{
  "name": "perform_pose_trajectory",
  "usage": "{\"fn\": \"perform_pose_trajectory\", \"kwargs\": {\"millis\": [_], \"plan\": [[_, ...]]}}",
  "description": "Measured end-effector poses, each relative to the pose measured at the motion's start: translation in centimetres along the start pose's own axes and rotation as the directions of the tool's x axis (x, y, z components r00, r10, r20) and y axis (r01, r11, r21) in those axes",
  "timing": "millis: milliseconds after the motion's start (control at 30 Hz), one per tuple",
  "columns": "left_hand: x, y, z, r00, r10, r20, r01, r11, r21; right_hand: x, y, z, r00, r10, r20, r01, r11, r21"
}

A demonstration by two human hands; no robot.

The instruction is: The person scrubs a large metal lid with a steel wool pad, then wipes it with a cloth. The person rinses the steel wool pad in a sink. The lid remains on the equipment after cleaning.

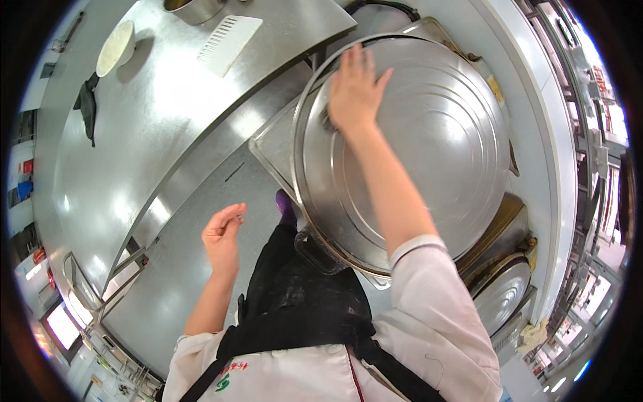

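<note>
Steel worktop (154,110) fills the view from nine to eleven o'clock, bearing, left to right, a black cloth (88,110) and a pale bowl (115,48) near ten, and a pot (197,12) and a white slotted board (231,41) near eleven. Between eight and nine, the left hand (224,228) hangs free beside the worktop, its fingers curled with a narrow gap to the thumb and nothing visible held. Between twelve and one, the right hand (353,97) lies palm down over the large lid (429,161), near eleven on the lid's own dial; its fingers extend, thumb wide, gripping nothing, though whether the palm touches the metal cannot be told. The lid itself centres on two o'clock, with a dark handle (316,253) below its rim. For good practice, the palm should bear flat and lightly, so that the lid does not tip; the left hand could steady the rim opposite, once heat is ruled out. At four stands a smaller lid (508,291).
</note>
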State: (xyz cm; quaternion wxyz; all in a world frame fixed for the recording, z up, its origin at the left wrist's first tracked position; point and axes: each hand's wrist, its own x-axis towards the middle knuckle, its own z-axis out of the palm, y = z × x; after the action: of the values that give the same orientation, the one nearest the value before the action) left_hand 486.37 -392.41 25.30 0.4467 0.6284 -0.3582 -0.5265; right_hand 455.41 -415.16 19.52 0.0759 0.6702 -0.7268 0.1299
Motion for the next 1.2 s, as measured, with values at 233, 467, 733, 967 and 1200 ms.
{"fn": "perform_pose_trajectory", "kwargs": {"millis": [233,467,733,967,1200], "plan": [[0.2,2.4,7.6,0.933,0.248,0.262,-0.324,0.895,0.307,-15.7,-4.2,-7.1,0.868,-0.398,0.297,0.378,0.917,0.126],[0.3,2.4,8.7,0.775,0.389,0.498,-0.598,0.706,0.380,-13.5,-2.2,-7.2,0.868,-0.458,0.190,0.394,0.870,0.296],[1.7,2.2,4.2,0.914,0.297,0.276,-0.400,0.773,0.492,8.1,1.1,3.5,0.996,-0.017,0.086,0.018,1.000,-0.012],[0.2,-0.8,0.1,0.974,0.201,0.108,-0.228,0.841,0.491,3.4,2.9,0.8,0.915,-0.377,0.146,0.390,0.917,-0.082],[-0.1,-0.2,2.7,0.973,0.136,0.187,-0.208,0.867,0.454,-13.5,-0.9,-6.7,0.830,-0.543,0.130,0.458,0.795,0.398]]}}
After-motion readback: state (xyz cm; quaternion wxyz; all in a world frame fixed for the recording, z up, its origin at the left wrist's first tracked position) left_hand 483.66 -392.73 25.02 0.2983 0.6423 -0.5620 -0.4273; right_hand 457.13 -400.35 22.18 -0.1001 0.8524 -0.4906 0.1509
